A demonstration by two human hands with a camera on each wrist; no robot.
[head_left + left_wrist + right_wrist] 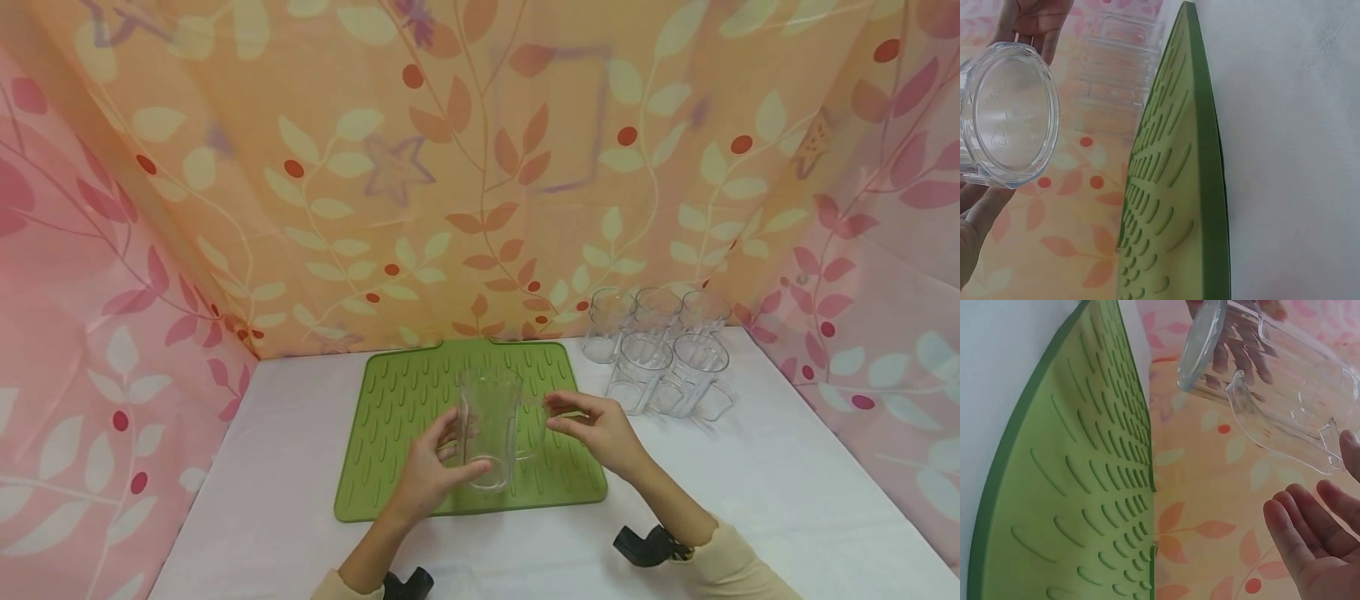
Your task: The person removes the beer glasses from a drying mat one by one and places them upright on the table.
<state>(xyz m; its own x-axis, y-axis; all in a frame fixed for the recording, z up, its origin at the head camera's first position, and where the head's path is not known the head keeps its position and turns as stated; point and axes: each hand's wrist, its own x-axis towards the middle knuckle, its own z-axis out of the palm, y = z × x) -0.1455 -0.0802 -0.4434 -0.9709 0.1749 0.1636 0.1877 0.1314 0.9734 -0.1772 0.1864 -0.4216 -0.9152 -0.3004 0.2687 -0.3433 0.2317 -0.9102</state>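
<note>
A clear glass mug [491, 429] with a handle hangs over the green mat [397, 375], tilted with its base towards me. The left hand [432, 471] grips its body from the left, thumb across the front near the base and fingers behind the wall. The right hand [596, 425] is at the handle [1285, 453], its fingertips right by the upper end. Seen from the right wrist, those fingers [1300, 531] are loosely extended below the handle, with the thumb close to it. The round mug base [1013, 115] faces the left wrist camera and bears moulded markings.
Several similar clear mugs [701, 375] stand in two rows at the back right of the white tablecloth [285, 467], beside the mat. A patterned orange curtain [480, 167] rises behind, with pink curtains [97, 333] at the sides.
</note>
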